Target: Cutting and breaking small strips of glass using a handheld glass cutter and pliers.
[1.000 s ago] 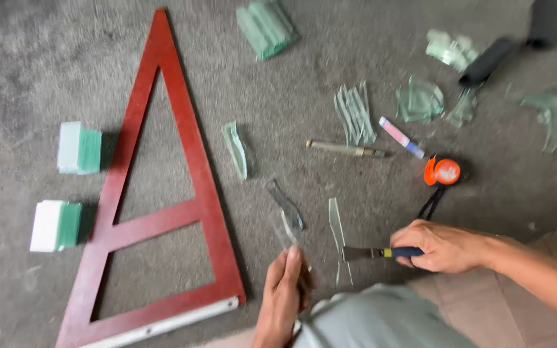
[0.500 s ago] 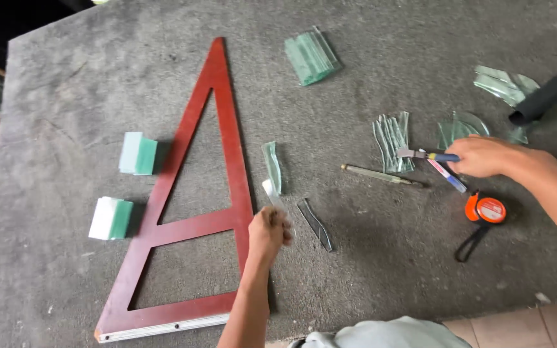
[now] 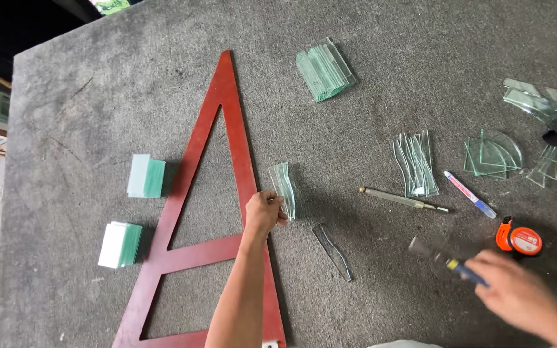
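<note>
The left hand (image 3: 264, 212) is curled and pinches a wavy stack of glass strips (image 3: 283, 189) on the grey tabletop (image 3: 381, 77), just beside the red wooden triangle (image 3: 222, 138). The right hand (image 3: 517, 293) is closed around a blurry blue-handled tool (image 3: 447, 259), near the orange tape measure (image 3: 519, 238)

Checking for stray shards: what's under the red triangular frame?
Grey felt tabletop shows through the openings of the red triangular frame. Beneath its bars and the left forearm stays hidden.
</note>
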